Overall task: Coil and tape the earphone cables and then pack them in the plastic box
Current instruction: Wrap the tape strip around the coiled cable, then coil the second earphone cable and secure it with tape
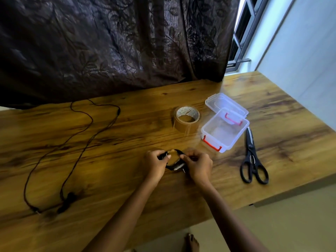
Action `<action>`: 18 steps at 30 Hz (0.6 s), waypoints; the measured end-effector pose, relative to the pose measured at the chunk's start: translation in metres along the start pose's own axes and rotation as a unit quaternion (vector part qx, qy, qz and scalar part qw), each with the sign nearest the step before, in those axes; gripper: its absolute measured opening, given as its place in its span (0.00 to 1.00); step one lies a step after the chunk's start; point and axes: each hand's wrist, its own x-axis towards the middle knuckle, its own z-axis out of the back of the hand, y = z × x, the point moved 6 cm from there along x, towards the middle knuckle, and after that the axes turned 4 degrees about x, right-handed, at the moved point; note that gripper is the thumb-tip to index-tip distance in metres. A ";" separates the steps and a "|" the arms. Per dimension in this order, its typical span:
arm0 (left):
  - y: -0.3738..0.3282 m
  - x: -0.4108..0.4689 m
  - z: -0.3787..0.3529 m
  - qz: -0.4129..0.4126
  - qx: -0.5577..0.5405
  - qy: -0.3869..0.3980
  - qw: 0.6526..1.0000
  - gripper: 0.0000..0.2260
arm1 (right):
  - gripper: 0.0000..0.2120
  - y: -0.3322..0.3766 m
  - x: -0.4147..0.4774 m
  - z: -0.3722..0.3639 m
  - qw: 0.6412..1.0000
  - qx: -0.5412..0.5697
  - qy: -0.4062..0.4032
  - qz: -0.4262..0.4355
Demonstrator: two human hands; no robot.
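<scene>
**A:** Head view: both hands are on the coiled black earphone cable (175,161), low over the grained wooden table (127,139), near its front edge.

**B:** The left hand (156,163) has its fingers curled round the coil's left side, thumb on top. The right hand (197,165) pinches the right side, fingers bent in.

**A:** And there's a scrap of brown tape (172,151) on the coil's far arc, between the hands.

**B:** Beyond, to the right, the clear plastic box with red clasps (235,140) stands open, and its clear lid (218,100) lies against the far side.

**A:** The roll of brown packing tape (186,124) is just left of the box. The black-handled scissors (253,160) lie to the right of it, blades closed.

**B:** Far left, a second black earphone cable (91,124) sprawls uncoiled across the wood. A dark patterned curtain (109,42) hangs behind.
</scene>
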 end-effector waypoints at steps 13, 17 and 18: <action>0.008 0.000 0.023 0.008 0.002 -0.053 0.999 0.13 | 0.08 0.009 0.002 0.010 0.999 0.041 -0.005 0.034; 0.011 -0.002 0.048 -0.016 -0.018 -0.073 0.997 0.09 | 0.07 0.036 -0.010 0.002 0.995 0.031 -0.007 0.095; 0.012 -0.003 0.056 -0.025 -0.019 -0.080 0.996 0.08 | 0.07 0.044 -0.014 -0.003 0.993 0.026 -0.002 0.111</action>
